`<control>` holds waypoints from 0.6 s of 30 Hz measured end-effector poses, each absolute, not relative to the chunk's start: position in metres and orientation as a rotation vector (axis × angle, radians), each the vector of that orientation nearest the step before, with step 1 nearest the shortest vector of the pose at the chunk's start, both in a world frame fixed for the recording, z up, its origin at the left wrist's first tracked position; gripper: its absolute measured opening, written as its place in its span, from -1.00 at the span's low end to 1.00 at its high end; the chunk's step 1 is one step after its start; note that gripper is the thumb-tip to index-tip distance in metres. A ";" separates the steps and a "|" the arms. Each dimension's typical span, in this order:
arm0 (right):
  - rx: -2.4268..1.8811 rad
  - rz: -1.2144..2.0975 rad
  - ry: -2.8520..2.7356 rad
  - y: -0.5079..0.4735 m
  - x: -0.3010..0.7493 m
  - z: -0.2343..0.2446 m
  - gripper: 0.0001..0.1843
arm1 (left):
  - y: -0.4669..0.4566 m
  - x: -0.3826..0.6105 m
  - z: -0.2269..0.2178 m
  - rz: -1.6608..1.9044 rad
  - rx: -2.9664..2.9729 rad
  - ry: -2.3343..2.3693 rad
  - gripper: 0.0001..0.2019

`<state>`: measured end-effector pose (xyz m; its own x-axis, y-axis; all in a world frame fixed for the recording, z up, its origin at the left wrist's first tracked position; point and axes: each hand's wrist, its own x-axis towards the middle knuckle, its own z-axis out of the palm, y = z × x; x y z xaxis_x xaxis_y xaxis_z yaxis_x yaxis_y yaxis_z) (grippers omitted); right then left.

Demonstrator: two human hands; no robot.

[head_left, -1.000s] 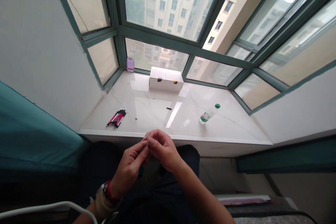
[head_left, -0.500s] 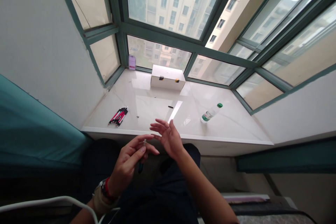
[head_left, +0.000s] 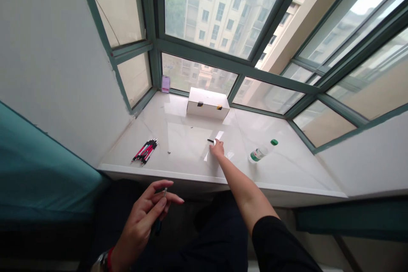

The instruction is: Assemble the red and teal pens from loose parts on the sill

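My left hand (head_left: 145,216) stays low over my lap, thumb and fingers pinching a thin pen part (head_left: 163,197) whose tip sticks up between them. My right hand (head_left: 218,148) is stretched out over the white windowsill (head_left: 178,153), fingertips at a small black piece (head_left: 210,140) lying there; the fingers are bunched and I cannot tell whether they grip it. A bundle of red and black pens (head_left: 145,150) lies on the sill to the left.
A white box (head_left: 208,103) stands at the back by the window. A plastic bottle with a green cap (head_left: 263,151) lies on its side at the right. Two tiny dark bits (head_left: 168,152) lie on the sill. A small purple item (head_left: 165,84) leans in the back corner.
My hands came apart from each other. My right hand reached forward onto the sill to the small black piece; my left hand kept the pen part over my lap.
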<state>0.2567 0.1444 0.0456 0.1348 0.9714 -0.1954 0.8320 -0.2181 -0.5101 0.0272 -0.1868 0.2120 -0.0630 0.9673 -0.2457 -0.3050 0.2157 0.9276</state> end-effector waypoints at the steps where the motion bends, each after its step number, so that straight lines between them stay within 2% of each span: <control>1: -2.125 0.711 -1.764 0.149 0.255 0.043 -0.37 | -0.186 0.025 0.208 1.219 0.761 1.177 -0.54; 9: -1.990 0.827 -1.707 0.170 0.250 0.055 -0.78 | -0.171 0.022 0.188 1.218 0.680 1.262 -0.55; 12: -1.884 0.949 -1.645 0.153 0.242 0.072 -0.75 | -0.164 0.025 0.188 1.235 0.656 1.250 -0.61; 15: -1.646 1.180 -1.566 0.105 0.229 0.098 -0.60 | -0.158 0.029 0.188 1.220 0.666 1.236 -0.63; 18: -0.988 1.753 -1.135 0.033 0.218 0.137 -0.53 | -0.155 0.037 0.190 1.191 0.694 1.210 -0.66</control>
